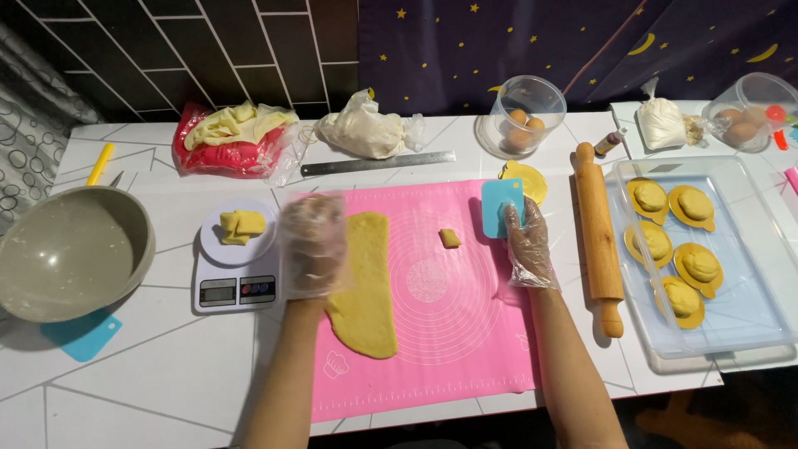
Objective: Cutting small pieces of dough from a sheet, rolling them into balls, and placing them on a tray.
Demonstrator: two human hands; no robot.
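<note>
A long flat strip of yellow dough (366, 291) lies on a pink silicone mat (449, 333). My left hand (313, 243), in a clear plastic glove, hovers at the strip's upper left edge, fingers loosely curled, nothing visibly held. My right hand (527, 244), also gloved, grips a light blue plastic scraper (500, 206) upright at the mat's upper right. A small cut piece of dough (450, 239) sits on the mat between the hands. Several dough pieces (239, 224) rest on a white kitchen scale (235, 287) left of the mat.
A wooden rolling pin (600, 237) lies right of the mat beside a clear tray (748, 333) of several shaped yellow pastries. A grey bowl (71, 254) and blue scraper (81, 334) sit at left. At the back: a metal ruler (378, 162), bagged dough, tubs of filling balls.
</note>
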